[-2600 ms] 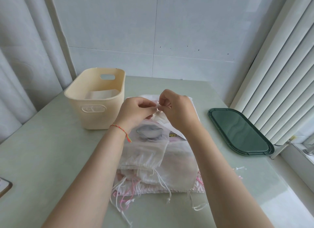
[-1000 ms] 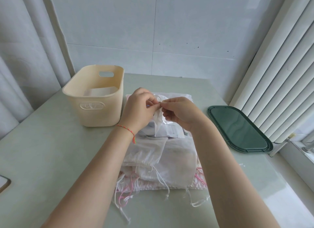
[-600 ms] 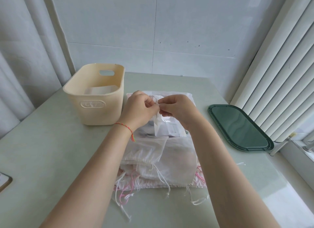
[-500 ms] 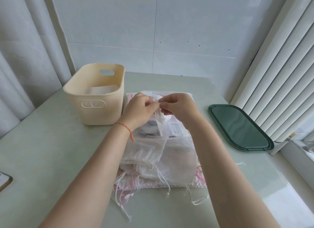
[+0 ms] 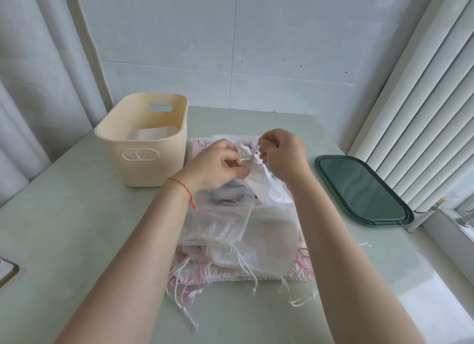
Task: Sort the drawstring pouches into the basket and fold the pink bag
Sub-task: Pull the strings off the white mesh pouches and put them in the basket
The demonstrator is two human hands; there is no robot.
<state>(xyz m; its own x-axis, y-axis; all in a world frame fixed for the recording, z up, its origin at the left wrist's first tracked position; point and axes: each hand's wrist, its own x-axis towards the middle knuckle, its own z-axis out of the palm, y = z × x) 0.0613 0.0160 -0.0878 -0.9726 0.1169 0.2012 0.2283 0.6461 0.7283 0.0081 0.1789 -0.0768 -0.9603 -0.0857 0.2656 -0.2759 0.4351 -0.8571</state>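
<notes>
**Both hands work the neck of a sheer pouch above the pile**

A pale green table [image 5: 64, 228] stands in a corner, with white tiled wall behind, a curtain to the left and vertical blinds to the right. At the far left of the table sits a cream basket [image 5: 143, 164] with a cut-out handle; something flat and pale lies in its bottom. On the right lies a dark green tray [image 5: 359, 189], well apart from the basket.

Between them, in the middle of the table, is a pile of white drawstring pouches [image 5: 238, 241], their white and pink cords trailing over the near edge. Under the pile a pink bag [image 5: 201, 143] shows at the far left corner, just beside the basket.

Over the far end of the pile, the left hand [image 5: 215, 166] has its fingers curled and its thumb pressed against the gathered neck of a small sheer pouch [image 5: 254, 172], which hangs down to the pile. The right hand [image 5: 282, 154] is beside it, fingers curled in, fingertips pinching the pouch's cord close to the neck. A red string bracelet [image 5: 183, 187] circles the left wrist. A dark round item shows through the top pouch of the pile, just below the left hand.
</notes>
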